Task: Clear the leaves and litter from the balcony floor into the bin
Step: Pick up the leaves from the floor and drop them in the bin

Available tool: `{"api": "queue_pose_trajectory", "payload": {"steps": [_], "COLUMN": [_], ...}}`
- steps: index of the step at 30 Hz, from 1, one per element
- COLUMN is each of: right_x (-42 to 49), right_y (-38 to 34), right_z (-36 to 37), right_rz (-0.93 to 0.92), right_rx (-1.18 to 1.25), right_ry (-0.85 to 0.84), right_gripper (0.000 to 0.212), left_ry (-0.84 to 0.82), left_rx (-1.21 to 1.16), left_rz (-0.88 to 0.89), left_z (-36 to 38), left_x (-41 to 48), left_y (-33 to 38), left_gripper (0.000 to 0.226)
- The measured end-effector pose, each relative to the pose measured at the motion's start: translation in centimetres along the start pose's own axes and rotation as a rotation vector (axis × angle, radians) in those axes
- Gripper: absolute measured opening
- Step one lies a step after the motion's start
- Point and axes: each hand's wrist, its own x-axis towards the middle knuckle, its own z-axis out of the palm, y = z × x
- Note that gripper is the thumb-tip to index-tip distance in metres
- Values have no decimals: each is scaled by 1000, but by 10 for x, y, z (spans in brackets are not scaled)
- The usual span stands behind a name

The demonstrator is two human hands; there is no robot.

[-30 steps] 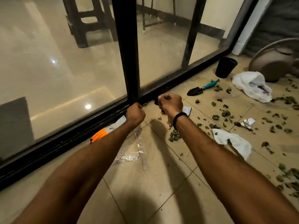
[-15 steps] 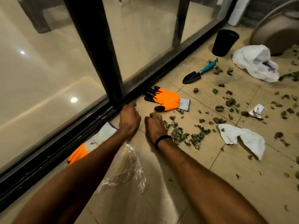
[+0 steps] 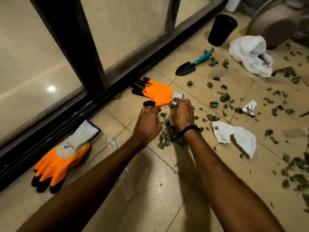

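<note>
1. Landmark: the clawed glove (image 3: 157, 95), orange with black tips, lies flat on the tiles against the door track (image 3: 83, 114). All positions below are given from it.
2. Right hand (image 3: 182, 113): at the glove's cuff end, with the fingers curled close together and apparently pinching the white cuff.
3. Left hand (image 3: 147, 126): just on the near side of the glove's black thumb tip, fingers curled. The fingertips are hidden behind the knuckles, so I cannot tell whether they grip the glove or only touch it.
4. Task material:
   - The leaf pile (image 3: 167, 138) sits directly on the near side of the glove, beneath both wrists.
   - Loose leaves (image 3: 224, 97) spread to its right.
   - Crumpled white paper (image 3: 234, 136) lies near-right, and a white plastic bag (image 3: 249, 54) far-right.
   - A clear wrapper (image 3: 125, 180) lies on the near side.
5. The black container (image 3: 220, 29) stands well beyond the glove, past the trowel (image 3: 192, 64). It is judged the likely bin, but this is not confirmed.
6. The second glove (image 3: 61, 158) lies well to the near-left, along the same track.
7. Assessment: the step in hand appears to be taking up the glove to wear it. The clearing itself is largely outstanding.
8. Recommendation:
   - Hold the cuff at both edges and lift it clear before opening it.
   - Keep the tips pointing away from the body.
   - Keep the wrists off the pile so it does not scatter.
</note>
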Motion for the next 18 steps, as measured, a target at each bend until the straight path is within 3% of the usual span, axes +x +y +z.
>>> {"api": "queue_pose_trajectory", "payload": {"steps": [4,10,15,18], "right_x": [4,-8,-12,-13], "right_y": [7,17,21,24], "right_z": [13,11,7,1], "right_rz": [-103,-119,-158,-72], "right_rx": [-132,-147,-133,-88], "right_ry": [-91,-42,-28,-4], "right_gripper": [41,37,18,13], "left_ry": [-81,-113,-142,-162], "left_rx": [112,138,123,116], "left_rz": [35,56,118,196], "left_z": [-2,0,9,15], "left_x": [12,32,33,32], "left_y": [3,1,10,9], "left_gripper": [54,65,64,49]}}
